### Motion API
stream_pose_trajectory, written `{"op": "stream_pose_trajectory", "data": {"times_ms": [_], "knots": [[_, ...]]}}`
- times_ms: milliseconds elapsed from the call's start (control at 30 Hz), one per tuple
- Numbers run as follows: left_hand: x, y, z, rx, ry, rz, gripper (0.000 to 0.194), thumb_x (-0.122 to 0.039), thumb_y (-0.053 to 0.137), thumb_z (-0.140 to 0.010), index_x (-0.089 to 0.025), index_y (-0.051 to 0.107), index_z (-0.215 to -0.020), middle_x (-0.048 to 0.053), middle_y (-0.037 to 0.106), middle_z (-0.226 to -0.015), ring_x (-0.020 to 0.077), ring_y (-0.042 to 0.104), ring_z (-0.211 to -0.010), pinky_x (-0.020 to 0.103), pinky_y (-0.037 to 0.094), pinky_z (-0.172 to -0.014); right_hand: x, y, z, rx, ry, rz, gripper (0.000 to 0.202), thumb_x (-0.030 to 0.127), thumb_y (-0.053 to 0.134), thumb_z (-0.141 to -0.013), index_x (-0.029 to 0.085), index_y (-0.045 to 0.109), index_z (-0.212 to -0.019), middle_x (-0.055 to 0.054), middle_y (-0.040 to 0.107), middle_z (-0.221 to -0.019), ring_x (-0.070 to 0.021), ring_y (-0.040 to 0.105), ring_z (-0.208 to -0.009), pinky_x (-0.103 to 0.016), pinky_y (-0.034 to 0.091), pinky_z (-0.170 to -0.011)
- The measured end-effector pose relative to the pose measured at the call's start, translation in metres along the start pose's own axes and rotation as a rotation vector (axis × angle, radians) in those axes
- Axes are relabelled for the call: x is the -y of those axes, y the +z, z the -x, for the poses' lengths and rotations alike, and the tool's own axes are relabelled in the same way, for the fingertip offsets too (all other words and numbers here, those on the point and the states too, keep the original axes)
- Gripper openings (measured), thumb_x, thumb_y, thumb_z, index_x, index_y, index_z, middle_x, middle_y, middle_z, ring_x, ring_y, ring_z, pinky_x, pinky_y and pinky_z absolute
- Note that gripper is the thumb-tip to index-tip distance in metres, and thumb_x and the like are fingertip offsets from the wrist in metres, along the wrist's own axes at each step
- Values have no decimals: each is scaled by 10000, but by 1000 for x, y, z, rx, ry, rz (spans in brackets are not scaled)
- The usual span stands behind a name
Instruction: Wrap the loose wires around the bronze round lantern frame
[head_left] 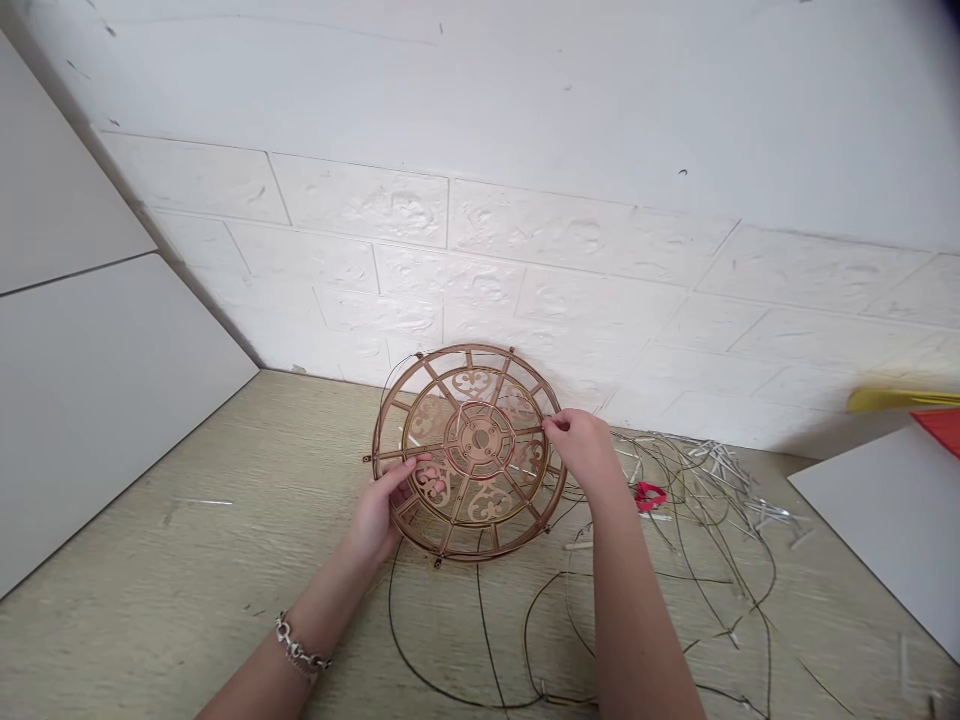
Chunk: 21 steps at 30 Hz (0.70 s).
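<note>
A round, copper-coloured openwork frame with spokes, rings and scroll-shaped panels is held up at a tilt near the wall. Around its lower left rim my left hand is closed, with the thumb on the front and fingers partly seen behind the openings. At the right side of the frame, my right hand pinches at the ring; whatever sits between its fingertips is too small to make out. Thin dark wires hang below the frame onto the table.
Tangled wires and clear strips spread over the table at the right, with a red band among them. A white brick-patterned wall stands behind. White panels flank the left; yellow and red items lie far right.
</note>
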<state>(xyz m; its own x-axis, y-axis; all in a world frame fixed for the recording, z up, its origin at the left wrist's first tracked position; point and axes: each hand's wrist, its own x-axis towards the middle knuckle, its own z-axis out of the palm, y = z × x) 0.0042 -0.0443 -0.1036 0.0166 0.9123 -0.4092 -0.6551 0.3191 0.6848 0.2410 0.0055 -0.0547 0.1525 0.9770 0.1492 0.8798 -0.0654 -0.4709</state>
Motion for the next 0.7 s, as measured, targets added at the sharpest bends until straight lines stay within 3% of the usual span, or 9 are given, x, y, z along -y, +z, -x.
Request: {"op": "stream_pose_trajectory", "data": {"times_ms": [233, 400, 700], "knots": [[2, -4, -2, 42, 7, 12, 159, -159, 525, -744, -87, 641, -827, 69, 661, -655, 178, 646, -607, 263, 516, -604, -1, 0, 0, 1, -31, -13, 193, 250, 468, -758, 184, 624, -666, -41, 635, -725, -160, 532, -672, -252, 329, -609], [2, -5, -2, 23, 5, 13, 160, -144, 515, -753, -87, 641, -832, 78, 671, -673, 180, 651, -620, 268, 521, -619, -1, -1, 0, 6, -52, -19, 226, 291, 449, -791, 187, 637, -719, -51, 644, -804, -173, 537, -743, -256, 337, -641], [1, -4, 0, 15, -2, 4, 161, -144, 503, -767, -99, 643, -833, 68, 671, -676, 170, 650, -609, 261, 528, -610, -3, -10, 2, 75, -48, -76, 270, 298, 412, -804, 193, 656, -758, -25, 653, -770, -156, 553, -717, -242, 353, -633]]}}
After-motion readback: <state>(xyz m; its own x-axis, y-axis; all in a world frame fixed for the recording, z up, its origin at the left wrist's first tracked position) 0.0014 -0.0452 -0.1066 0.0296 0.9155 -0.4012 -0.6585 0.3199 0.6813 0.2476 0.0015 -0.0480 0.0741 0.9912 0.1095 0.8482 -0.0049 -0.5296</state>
